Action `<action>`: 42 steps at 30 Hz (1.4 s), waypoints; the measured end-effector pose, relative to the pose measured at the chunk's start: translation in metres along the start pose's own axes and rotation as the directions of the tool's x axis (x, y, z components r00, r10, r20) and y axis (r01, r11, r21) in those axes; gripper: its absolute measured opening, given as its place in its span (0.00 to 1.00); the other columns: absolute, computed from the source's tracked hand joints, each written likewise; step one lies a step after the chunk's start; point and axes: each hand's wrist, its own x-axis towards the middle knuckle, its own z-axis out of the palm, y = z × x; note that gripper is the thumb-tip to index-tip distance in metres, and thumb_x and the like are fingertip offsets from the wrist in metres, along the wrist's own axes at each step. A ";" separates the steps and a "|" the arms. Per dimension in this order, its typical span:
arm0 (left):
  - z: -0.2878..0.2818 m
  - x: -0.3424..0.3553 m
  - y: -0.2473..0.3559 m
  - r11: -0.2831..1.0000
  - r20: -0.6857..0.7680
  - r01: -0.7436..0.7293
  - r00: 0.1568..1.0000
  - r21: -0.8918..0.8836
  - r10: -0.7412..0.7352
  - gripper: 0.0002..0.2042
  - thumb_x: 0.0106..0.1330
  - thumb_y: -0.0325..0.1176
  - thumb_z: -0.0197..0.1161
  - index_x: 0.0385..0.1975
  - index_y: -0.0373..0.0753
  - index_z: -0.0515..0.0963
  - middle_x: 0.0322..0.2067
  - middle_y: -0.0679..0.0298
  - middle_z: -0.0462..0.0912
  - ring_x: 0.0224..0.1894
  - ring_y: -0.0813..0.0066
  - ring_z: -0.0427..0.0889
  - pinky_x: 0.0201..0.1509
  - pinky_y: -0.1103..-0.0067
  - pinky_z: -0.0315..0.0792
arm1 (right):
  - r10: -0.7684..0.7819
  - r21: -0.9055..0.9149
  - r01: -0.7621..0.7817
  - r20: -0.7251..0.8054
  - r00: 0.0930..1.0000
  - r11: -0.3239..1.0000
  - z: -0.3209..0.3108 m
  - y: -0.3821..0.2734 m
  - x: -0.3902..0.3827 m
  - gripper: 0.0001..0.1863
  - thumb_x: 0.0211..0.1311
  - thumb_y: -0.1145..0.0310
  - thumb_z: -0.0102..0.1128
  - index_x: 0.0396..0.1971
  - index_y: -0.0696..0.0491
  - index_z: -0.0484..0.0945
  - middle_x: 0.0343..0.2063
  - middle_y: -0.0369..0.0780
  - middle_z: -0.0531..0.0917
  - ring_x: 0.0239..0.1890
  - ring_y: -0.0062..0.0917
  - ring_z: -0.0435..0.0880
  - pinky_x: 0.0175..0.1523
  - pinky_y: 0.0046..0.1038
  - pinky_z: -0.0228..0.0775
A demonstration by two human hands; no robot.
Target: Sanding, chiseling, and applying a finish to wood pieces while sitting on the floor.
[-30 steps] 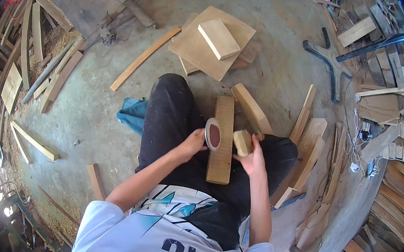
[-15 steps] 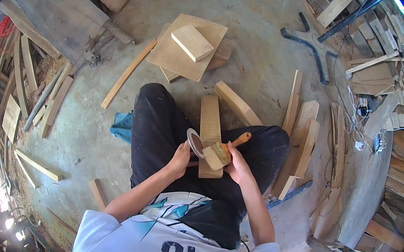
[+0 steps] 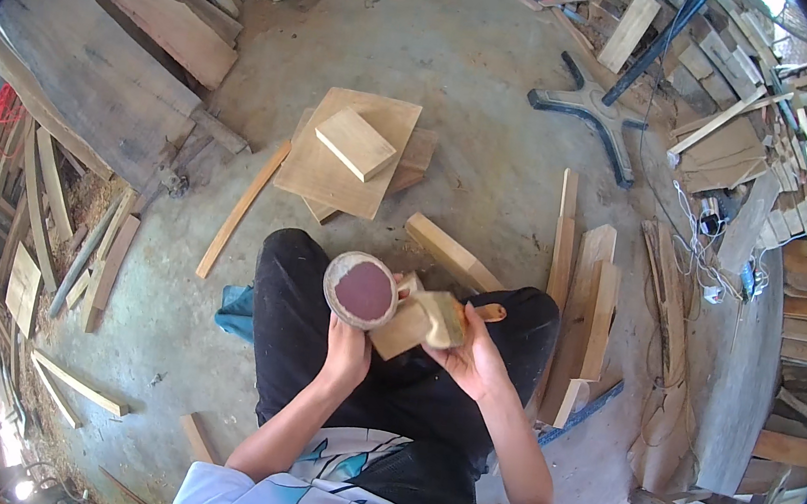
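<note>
My left hand (image 3: 347, 351) grips a round, pale-rimmed container (image 3: 332, 294) from below. Its face is turned up and shows a flat purple-brown surface inside. A wide paintbrush (image 3: 444, 319) with pale bristles and an orange-brown wooden handle is held in my right hand (image 3: 473, 358), bristles pointing left toward the container. Between and below the two lies a light wooden board (image 3: 399, 335) over my lap, partly covered by the brush and container. Motion blurs the bristles, so whether they touch the board I cannot tell.
Ahead on the concrete floor a wood block (image 3: 356, 144) rests on a square board (image 3: 331, 183). Planks lie nearby (image 3: 448, 255) and at right (image 3: 577, 314). A blue cloth (image 3: 235, 312) is by my left knee. A metal stand base (image 3: 597, 115) stands far right.
My left hand has raised the container and turned its face up. The brush has shifted slightly right, still in my right hand. The whole view has tilted a little.
</note>
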 end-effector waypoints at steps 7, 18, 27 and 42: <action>0.039 0.038 -0.015 0.994 -0.160 -0.094 0.983 -0.056 0.084 0.16 0.76 0.38 0.46 0.58 0.39 0.67 0.54 0.61 0.77 0.55 0.67 0.77 0.62 0.71 0.70 | -0.551 -0.277 0.509 -0.102 0.828 0.815 0.034 -0.018 0.039 0.26 0.72 0.49 0.46 0.54 0.56 0.73 0.50 0.38 0.79 0.55 0.24 0.75 0.61 0.25 0.61; 0.021 0.041 -0.021 0.993 -0.153 -0.117 0.982 -0.024 0.112 0.18 0.74 0.41 0.53 0.57 0.40 0.67 0.53 0.66 0.75 0.55 0.72 0.75 0.58 0.72 0.71 | -0.907 -0.600 0.720 -0.025 0.419 0.349 0.088 -0.006 0.049 0.26 0.75 0.52 0.44 0.33 0.63 0.75 0.31 0.37 0.79 0.36 0.19 0.73 0.46 0.24 0.64; -0.014 0.057 -0.045 0.741 0.001 -0.254 0.946 0.622 0.324 0.10 0.74 0.30 0.47 0.37 0.30 0.72 0.45 0.55 0.76 0.46 0.69 0.74 0.53 0.76 0.67 | -0.928 -0.540 0.757 -0.167 0.333 0.368 0.110 -0.041 0.084 0.27 0.76 0.52 0.43 0.29 0.63 0.72 0.25 0.36 0.76 0.29 0.16 0.70 0.37 0.25 0.65; 0.005 0.087 -0.085 0.692 -0.025 -0.283 0.917 0.664 0.399 0.14 0.74 0.29 0.48 0.55 0.34 0.72 0.48 0.51 0.76 0.50 0.58 0.75 0.58 0.71 0.67 | -0.912 -0.463 0.792 -0.300 0.281 0.397 0.077 -0.061 0.092 0.26 0.74 0.51 0.46 0.38 0.64 0.75 0.35 0.39 0.79 0.39 0.20 0.74 0.49 0.26 0.65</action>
